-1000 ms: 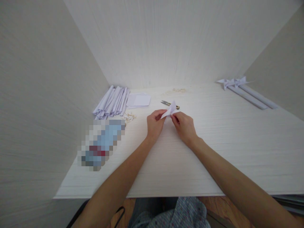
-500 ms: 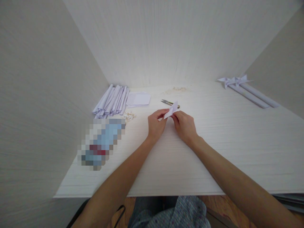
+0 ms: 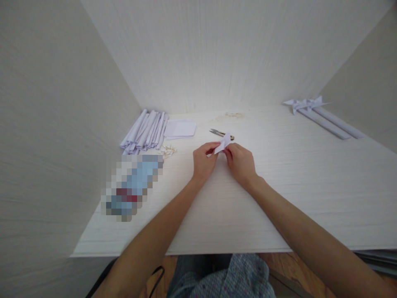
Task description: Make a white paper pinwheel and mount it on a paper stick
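Both hands grip a small white piece of paper (image 3: 222,145) above the middle of the table. My left hand (image 3: 205,160) pinches its left side between thumb and fingers. On the other side, my right hand (image 3: 242,162) holds the paper's right edge, its fingertips partly hidden. The paper looks bent, with one part standing up. Just beyond it lies a pair of thread snips (image 3: 217,132), their handle end partly behind the paper and blades pointing left.
Rolled white paper tubes (image 3: 145,130) lie in a pile at the left, beside flat paper sheets (image 3: 180,128). Small pale bits (image 3: 168,151) sit near a pixelated blue object (image 3: 136,182). At the back right rest two paper pinwheels (image 3: 307,105) on paper sticks. Walls enclose three sides.
The paper's upper part has bent over further and appears more folded between my fingers. Both hands stay in nearly the same place.
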Demonstrator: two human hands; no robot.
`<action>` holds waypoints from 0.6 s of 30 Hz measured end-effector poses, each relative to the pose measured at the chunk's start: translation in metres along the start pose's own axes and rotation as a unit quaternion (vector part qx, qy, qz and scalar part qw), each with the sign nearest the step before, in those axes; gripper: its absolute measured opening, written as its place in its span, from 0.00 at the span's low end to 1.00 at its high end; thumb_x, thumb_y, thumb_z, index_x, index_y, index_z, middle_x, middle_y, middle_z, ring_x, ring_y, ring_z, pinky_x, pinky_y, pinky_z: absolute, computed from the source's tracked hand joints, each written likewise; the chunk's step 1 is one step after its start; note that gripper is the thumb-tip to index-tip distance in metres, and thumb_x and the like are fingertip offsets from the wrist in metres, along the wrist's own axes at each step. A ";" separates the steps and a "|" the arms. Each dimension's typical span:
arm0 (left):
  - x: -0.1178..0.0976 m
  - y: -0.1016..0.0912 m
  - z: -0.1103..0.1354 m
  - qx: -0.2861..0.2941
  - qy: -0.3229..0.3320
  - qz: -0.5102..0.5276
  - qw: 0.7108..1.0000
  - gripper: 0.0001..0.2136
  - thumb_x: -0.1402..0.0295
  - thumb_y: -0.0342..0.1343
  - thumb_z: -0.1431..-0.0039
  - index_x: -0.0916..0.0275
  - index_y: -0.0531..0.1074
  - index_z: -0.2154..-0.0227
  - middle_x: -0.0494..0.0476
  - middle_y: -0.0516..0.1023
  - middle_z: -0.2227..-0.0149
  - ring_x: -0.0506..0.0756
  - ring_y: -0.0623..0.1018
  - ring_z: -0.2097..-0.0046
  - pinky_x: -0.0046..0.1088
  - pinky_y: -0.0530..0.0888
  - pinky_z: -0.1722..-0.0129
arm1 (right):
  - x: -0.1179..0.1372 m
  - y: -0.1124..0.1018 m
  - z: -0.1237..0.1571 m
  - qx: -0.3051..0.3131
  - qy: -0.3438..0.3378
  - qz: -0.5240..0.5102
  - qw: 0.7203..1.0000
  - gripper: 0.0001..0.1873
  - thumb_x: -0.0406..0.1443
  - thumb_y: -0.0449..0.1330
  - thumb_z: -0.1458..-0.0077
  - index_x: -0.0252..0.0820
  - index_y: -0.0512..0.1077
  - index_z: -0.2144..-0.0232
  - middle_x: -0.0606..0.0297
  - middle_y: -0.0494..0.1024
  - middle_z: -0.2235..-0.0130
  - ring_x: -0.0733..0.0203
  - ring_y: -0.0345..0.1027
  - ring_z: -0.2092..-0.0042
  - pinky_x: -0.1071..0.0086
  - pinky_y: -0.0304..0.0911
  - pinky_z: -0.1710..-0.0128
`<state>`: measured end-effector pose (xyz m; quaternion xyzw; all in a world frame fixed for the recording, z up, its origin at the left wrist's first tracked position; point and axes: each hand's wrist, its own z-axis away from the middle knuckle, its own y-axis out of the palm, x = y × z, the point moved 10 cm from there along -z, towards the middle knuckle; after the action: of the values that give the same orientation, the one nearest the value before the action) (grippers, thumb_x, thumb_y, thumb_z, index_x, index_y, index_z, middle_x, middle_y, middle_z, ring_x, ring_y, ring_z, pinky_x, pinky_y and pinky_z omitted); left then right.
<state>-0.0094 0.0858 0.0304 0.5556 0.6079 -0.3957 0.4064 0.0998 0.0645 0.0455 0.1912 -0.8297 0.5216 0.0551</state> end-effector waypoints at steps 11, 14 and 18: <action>0.011 -0.004 -0.002 -0.018 -0.056 0.028 0.998 0.06 0.75 0.56 0.58 0.63 0.77 0.74 0.53 0.79 0.71 0.52 0.77 0.66 0.29 0.72 0.61 | -0.009 -0.002 -0.002 -0.052 -0.020 -0.153 0.987 0.08 0.35 0.55 0.49 0.39 0.67 0.78 0.65 0.71 0.77 0.65 0.61 0.75 0.71 0.55 0.73; 0.011 -0.005 -0.002 -0.017 -0.062 0.022 0.998 0.06 0.75 0.56 0.57 0.63 0.77 0.75 0.53 0.79 0.71 0.52 0.77 0.67 0.28 0.72 0.63 | -0.008 -0.002 -0.003 -0.055 -0.038 -0.190 0.979 0.05 0.34 0.56 0.50 0.39 0.69 0.75 0.64 0.72 0.75 0.64 0.63 0.73 0.70 0.59 0.71; 0.011 -0.007 -0.003 -0.029 -0.065 0.012 0.997 0.07 0.76 0.55 0.57 0.63 0.77 0.75 0.53 0.79 0.71 0.51 0.76 0.67 0.27 0.71 0.64 | -0.005 0.001 -0.004 -0.031 -0.052 -0.255 0.965 0.05 0.33 0.55 0.51 0.39 0.71 0.70 0.62 0.75 0.71 0.64 0.66 0.72 0.70 0.63 0.71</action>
<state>-0.0175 0.0916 0.0212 0.5238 0.5849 -0.4081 0.4657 0.1035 0.0701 0.0451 0.4215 -0.7710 0.4534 0.1495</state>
